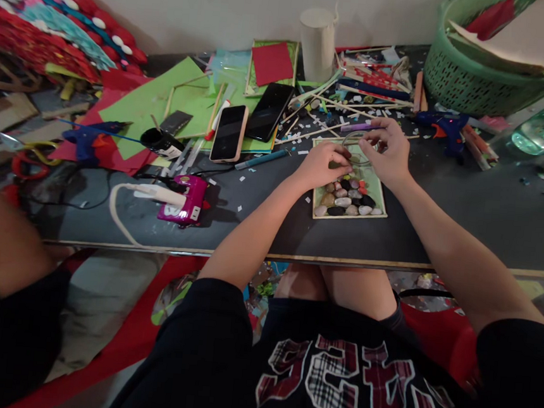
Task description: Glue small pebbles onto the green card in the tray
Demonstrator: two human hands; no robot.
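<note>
A shallow light-green tray with a pale rim [349, 218] lies on the dark table, with several smooth stones [342, 202] set in its near part. My right hand [389, 152] pinches a clear ring-shaped object [353, 135] over the far end of the tray; whether it is a roll of tape cannot be made out. Beside it, my left hand [324, 165] hovers over the tray's left side, fingers curled together close to the ring. What those fingers hold, if anything, is hidden. A few red and orange stones [362, 186] sit just below the left fingertips.
Left of the tray lie two phones [229, 133], a blue pen [262, 159] and a magenta power adapter [187, 200]. Blue glue guns [450, 127], thin sticks and paper scraps spread behind. A green basket [474, 75] and water container [542, 131] stand right. Another person's arm [2, 237] is left.
</note>
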